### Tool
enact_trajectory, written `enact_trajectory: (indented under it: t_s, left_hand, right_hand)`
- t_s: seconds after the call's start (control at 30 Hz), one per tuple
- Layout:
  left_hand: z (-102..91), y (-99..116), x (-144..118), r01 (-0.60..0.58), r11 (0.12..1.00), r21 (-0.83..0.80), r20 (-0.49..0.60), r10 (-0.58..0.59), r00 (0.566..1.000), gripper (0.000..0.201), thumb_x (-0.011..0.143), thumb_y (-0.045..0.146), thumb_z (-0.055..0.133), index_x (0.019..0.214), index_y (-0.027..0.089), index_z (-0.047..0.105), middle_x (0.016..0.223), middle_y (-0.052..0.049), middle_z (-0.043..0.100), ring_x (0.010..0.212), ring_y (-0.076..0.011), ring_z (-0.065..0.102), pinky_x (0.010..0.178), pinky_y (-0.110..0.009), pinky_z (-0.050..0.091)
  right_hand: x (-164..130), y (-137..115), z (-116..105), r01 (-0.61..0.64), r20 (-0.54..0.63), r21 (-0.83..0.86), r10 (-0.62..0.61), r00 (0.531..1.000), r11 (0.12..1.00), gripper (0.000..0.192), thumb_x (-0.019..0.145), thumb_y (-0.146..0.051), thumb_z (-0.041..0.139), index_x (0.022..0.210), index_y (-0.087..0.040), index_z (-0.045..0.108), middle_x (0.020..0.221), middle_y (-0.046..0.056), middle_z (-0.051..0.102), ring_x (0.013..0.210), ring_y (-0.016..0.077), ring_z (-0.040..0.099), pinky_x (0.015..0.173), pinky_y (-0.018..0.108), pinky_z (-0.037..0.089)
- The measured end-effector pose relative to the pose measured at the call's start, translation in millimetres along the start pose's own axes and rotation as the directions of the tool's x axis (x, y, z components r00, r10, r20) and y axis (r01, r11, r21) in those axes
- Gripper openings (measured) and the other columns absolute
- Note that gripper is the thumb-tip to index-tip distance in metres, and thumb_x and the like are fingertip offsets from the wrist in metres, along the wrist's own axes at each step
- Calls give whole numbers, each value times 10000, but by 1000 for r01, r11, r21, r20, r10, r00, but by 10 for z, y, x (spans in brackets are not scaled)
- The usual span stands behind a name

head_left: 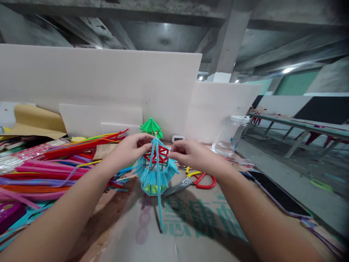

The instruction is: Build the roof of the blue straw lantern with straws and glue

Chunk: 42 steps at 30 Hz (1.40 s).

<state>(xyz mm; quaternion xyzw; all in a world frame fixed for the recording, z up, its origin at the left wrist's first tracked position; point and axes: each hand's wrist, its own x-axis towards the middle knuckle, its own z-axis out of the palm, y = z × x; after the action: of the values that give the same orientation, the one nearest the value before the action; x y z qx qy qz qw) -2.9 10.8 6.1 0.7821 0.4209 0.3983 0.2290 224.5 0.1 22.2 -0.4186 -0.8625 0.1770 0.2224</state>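
Note:
A small blue pipe-cleaner pavilion (156,174) with a red web frame on top stands on the cardboard-covered table (191,233). My left hand (130,150) pinches its upper left side near the tip. My right hand (188,153) pinches the right edge of the roof frame. A long blue pipe cleaner (159,207) hangs from the top down toward me. A finished green pavilion (151,127) stands just behind.
A heap of coloured pipe cleaners (49,167) fills the left side. Red-handled scissors (196,181) lie right of the model, a clear plastic jar (231,138) farther back, a dark phone (275,193) at the right edge. White boards (109,80) wall the back.

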Motion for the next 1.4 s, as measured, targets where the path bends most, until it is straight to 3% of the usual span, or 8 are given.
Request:
enact_trajectory:
  t_s: [0.1,0.27,0.53,1.27,1.4]
  left_hand:
    - [1,-8,1,4,1000,5,-5,-3,1000,305,858,352,527,1080,168,629,1062,-65,701,986,-220,653,866,-351,522]
    - [-9,-10,-3,4,999,32,-5,-4,1000,298,865,349,521,1079,173,627,1054,-60,699,969,-212,654,849,-335,523]
    - [-15,-18,5,-11,998,56,-9,12,1000,299,863,346,514,1080,181,636,1060,-50,697,977,-211,648,853,-325,519]
    - [-20,9,4,-11,1000,9,9,11,1000,298,839,335,560,1075,178,652,1026,-50,715,947,-220,665,842,-341,541]
    - [-25,11,-3,59,998,-4,14,-59,998,299,836,340,573,1087,200,655,918,-37,733,889,-225,678,776,-338,565]
  right_hand:
    - [58,66,33,69,-96,105,-59,994,992,205,874,-366,562,925,-191,655,693,-8,616,591,97,521,499,221,334]
    - [103,70,142,157,-63,211,-147,987,965,164,854,-296,611,947,-193,700,826,22,669,704,115,574,603,238,404]
    - [99,74,165,264,-65,89,-259,964,960,111,852,-193,610,893,-200,713,877,32,660,780,129,588,701,256,443]
    - [93,136,120,348,-47,58,-346,937,936,80,862,-219,620,925,-190,659,827,9,609,720,112,540,636,232,410]
    - [86,109,99,401,-42,39,-400,916,915,99,858,-216,638,942,-185,680,851,18,598,750,114,540,633,225,413]
